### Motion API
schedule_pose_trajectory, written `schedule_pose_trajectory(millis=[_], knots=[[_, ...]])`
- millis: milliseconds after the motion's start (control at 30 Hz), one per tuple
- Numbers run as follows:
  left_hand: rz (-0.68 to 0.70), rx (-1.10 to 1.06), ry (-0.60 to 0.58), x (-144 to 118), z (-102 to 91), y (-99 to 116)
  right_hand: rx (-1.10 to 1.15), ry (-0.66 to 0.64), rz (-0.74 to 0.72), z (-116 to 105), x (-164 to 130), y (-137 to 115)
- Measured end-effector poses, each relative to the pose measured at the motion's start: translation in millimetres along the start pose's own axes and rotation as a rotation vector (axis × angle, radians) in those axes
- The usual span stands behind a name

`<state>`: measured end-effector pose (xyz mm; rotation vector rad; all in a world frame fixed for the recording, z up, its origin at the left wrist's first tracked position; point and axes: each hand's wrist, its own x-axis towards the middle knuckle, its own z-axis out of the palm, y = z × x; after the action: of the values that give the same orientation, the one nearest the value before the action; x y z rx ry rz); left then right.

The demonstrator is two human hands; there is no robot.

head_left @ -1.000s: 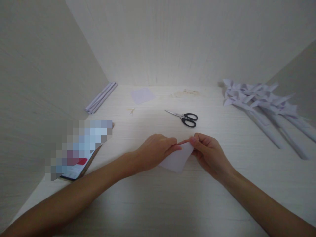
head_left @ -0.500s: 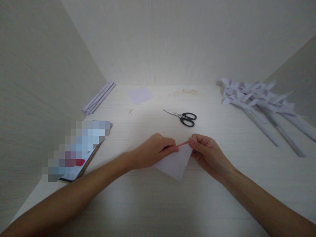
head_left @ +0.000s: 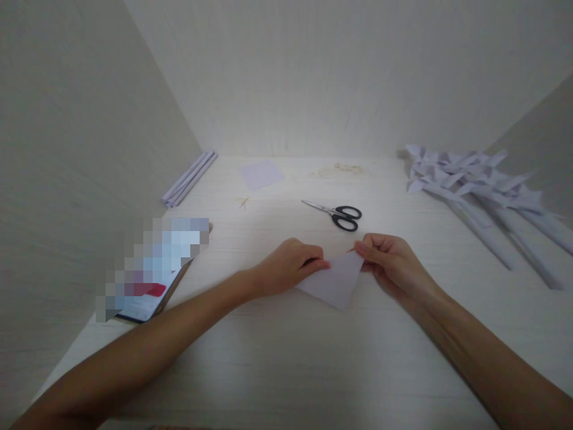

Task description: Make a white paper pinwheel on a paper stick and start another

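A small white square of paper [head_left: 333, 280] is held between my hands above the table. My left hand [head_left: 290, 269] pinches its upper left side between thumb and curled forefinger. At the opposite corner, my right hand [head_left: 389, 260] is closed with thumb against fingers on a thin toothpick [head_left: 351, 250], whose tip pokes out leftward over the paper's top edge. Whether those fingers also grip the paper corner is hard to see. Black-handled scissors [head_left: 338, 215] lie just beyond my hands, blades slightly apart and pointing left.
Rolled paper sticks [head_left: 190, 179] lie at the back left, near another paper square [head_left: 262, 175] and some broken toothpick pieces [head_left: 243, 202]. A phone [head_left: 147, 298], partly blurred, rests at left. Several paper pinwheels [head_left: 474, 179] on rolled handles are piled at right. Small light-brown scraps [head_left: 347, 169] lie along the back.
The view has shifted slightly. My right hand has drawn a little away from my left, and less of the toothpick shows. The paper's lower corner has risen and swung right.
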<state>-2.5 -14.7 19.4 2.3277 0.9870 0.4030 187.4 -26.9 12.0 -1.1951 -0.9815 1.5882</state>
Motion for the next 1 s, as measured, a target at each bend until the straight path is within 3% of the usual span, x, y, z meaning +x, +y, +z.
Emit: schedule_pose_trajectory(millis=[133,267,433,567,833,1000], knots=[[0.003,-0.014,0.008,-1,3.0,-8,-0.023,0.048,-0.03,-7,1,-4],[-0.014,-0.046,0.028,-2,5.6,-10,-0.021,0.014,-0.028,-8,2,-3],[-0.07,-0.111,0.086,-5,8.1,-2,0.049,-0.001,-0.04,3,-2,4],[-0.062,-0.138,0.137,-5,11.4,5,-0.035,0.004,-0.006,15,-8,13],[-0.061,-0.116,0.164,-5,13.2,9,0.121,0.106,0.026,19,-8,13],[-0.074,-0.113,0.176,-6,13.7,11,0.135,0.186,-0.059,5,-1,1]])
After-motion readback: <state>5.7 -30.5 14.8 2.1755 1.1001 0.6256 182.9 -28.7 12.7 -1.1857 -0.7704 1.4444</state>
